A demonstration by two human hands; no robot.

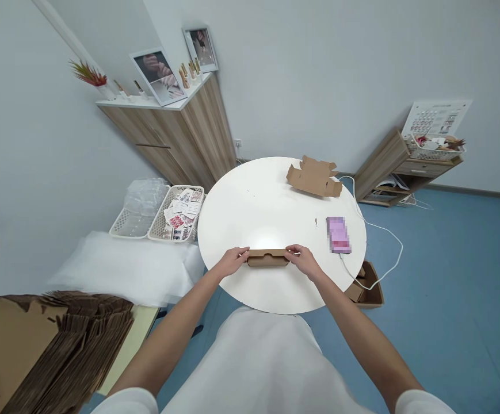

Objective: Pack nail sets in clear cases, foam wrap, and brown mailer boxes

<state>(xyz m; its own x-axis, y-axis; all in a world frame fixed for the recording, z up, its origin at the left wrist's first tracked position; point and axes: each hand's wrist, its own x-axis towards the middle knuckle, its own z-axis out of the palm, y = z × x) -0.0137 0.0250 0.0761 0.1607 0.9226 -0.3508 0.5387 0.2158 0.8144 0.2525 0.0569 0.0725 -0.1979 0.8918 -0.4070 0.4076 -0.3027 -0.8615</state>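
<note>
A small brown cardboard box (268, 260) stands on the white round table (232, 201), close to its near edge, with a half-round notch in its front. My left hand (233, 260) grips the box's left end, thumb and fingers pinched at the corner. At the right end, my right hand (304, 260) holds the opposite corner the same way. Farther back on the table lies an unfolded flat cardboard box (314, 176) with its flaps spread. To the right of the held box is a phone (338, 234) with a blurred screen, joined to a white cable (388, 233).
At left, a white basket (159, 227) holds printed packets beside a basket of clear plastic (131, 224). Nearer are white wrapping sheets (133, 267) and stacked flat cardboard (81, 345). A cardboard bin (373, 290) sits on the floor at right. Wooden cabinets (180, 135) stand behind.
</note>
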